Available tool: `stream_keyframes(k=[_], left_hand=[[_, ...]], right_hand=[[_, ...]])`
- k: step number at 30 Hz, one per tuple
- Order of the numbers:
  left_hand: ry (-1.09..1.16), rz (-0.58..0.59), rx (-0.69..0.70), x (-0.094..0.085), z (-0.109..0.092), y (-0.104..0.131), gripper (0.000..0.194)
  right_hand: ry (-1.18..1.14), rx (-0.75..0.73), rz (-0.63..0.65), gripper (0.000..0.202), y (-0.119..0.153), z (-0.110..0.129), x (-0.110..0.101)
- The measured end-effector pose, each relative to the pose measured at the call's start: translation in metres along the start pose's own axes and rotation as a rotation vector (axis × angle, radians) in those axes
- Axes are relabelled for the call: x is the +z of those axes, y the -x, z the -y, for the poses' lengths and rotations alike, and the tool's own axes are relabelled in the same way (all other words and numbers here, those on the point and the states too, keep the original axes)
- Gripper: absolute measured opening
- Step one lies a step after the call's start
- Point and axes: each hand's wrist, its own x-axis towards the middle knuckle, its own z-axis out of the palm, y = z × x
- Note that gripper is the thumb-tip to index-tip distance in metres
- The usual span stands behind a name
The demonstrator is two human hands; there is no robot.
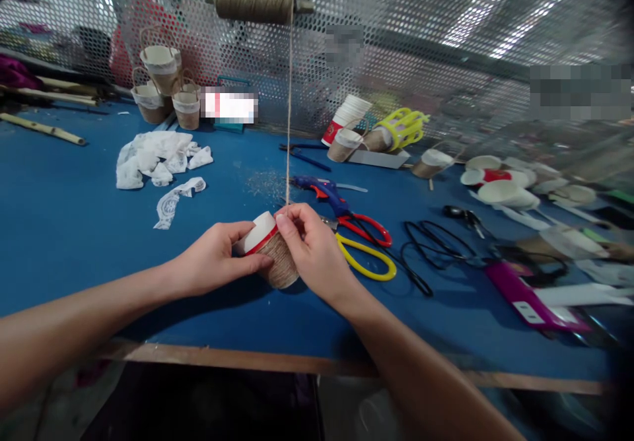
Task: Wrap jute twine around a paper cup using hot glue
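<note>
Currently a paper cup (270, 249), partly wrapped in twine, is held on its side between both hands, its long axis slanting from the red-rimmed mouth at upper left to the base at lower right. The left hand (218, 259) is closed around the mouth end; the right hand (312, 249) pinches the twine (288, 111) against the cup's top. From that pinch the twine is stretched straight up to a spool (255, 0). Just right of the grip, scissors (364, 243) are laid on the blue table (74, 216).
</note>
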Motion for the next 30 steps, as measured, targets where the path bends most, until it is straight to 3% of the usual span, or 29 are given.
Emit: stream_keyframes(k=[12,24,30], left_hand=[[0.032,0.000,0.101,-0.002,-0.002,0.002,0.016],[-0.001,0.065,0.027,-0.024,-0.007,-0.002,0.012],[0.044,0.085,-0.029,-0.022,-0.011,-0.004,0.014]], right_hand=[[0.068,0.074,0.004,0.019,0.001,-0.003,-0.001],[0.090,0.100,0.055,0.020,-0.001,-0.002,-0.006],[0.098,0.098,0.077,0.020,-0.002,-0.002,-0.005]])
